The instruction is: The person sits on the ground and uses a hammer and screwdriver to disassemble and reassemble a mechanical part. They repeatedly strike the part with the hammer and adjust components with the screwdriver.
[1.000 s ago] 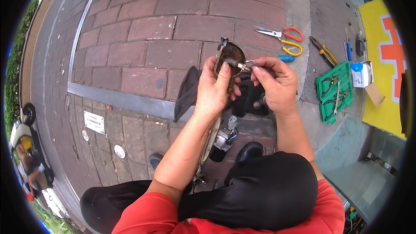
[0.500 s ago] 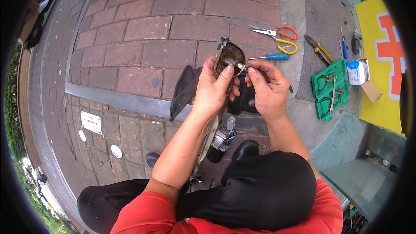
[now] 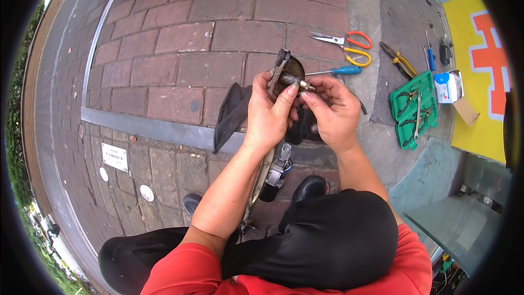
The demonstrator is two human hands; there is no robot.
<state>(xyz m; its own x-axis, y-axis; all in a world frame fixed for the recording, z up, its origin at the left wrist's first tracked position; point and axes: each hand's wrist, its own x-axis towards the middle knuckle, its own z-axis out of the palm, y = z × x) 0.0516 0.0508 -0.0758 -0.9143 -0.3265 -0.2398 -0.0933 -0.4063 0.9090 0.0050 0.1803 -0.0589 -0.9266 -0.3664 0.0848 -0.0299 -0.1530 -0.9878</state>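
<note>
My left hand (image 3: 268, 117) is closed round a dark, greasy metal part (image 3: 292, 71) with a rounded hollow end, held up over the paving. The thumb lies along its lower edge. From beneath the hand a long metal bar (image 3: 258, 182) runs down between my legs, beside a silver and black electric motor (image 3: 279, 168). My right hand (image 3: 337, 114) pinches with thumb and fingertips at a small shiny metal fitting (image 3: 305, 85) that sticks out of the part's right side. The fingers partly cover where the two meet.
Right of my hands lie a blue-handled screwdriver (image 3: 347, 70), scissors (image 3: 357, 55) with red and yellow handles, and pliers (image 3: 401, 61). Farther right are a green tool case (image 3: 400, 110), a small box (image 3: 448, 87) and a yellow sign (image 3: 464, 38). Black cloth (image 3: 232, 112) lies under my left hand.
The fitting now shows more plainly beside the part, with my right fingertips slightly farther to the right along it. Both hands keep their hold, and the view has shifted a little.
</note>
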